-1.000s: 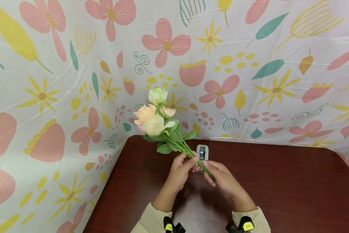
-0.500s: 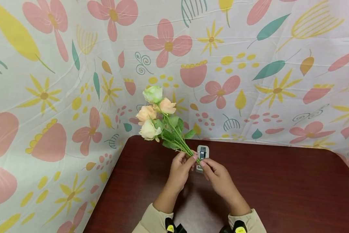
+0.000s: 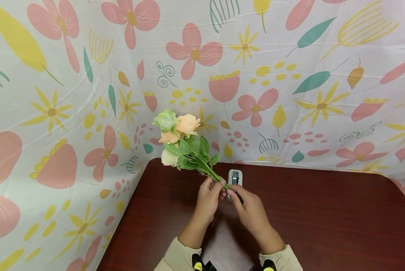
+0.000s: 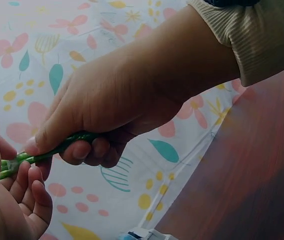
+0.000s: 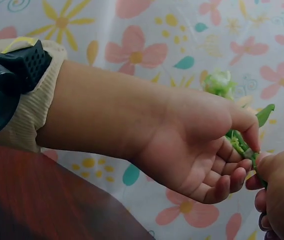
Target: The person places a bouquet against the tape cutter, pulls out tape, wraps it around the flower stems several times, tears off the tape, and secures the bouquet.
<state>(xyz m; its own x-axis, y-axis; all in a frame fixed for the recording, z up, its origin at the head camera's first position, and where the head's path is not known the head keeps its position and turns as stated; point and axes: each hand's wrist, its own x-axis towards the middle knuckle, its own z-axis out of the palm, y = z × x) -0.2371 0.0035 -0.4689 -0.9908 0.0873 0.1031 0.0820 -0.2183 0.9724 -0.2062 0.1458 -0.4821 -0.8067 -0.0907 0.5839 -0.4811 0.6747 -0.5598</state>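
Artificial roses [image 3: 187, 124] in peach, white and pale green form a small bunch, held tilted with its heads up and left above the table. My left hand [image 3: 207, 201] pinches the green stems [image 3: 210, 172] between thumb and fingertips. Right below it, my right hand [image 3: 253, 210] grips their lower ends. In the left wrist view, the right hand [image 4: 117, 95] curls round the stem ends, and a small clear strip [image 4: 13, 165] shows on the stems between the hands. The right wrist view shows the left hand [image 5: 191, 140] with its thumb and fingertips at the stems.
A small light-grey object [image 3: 235, 173] with a dark metal middle, perhaps a tape dispenser, lies on the dark red-brown table [image 3: 324, 218] behind the hands. A flower-printed cloth [image 3: 290, 124] hangs along the back and left of the table.
The rose heads have turned and dipped left as the bunch rotated. My right hand has moved up and left along the stems, covering the ends that stuck out. The left hand stays nearly in place.
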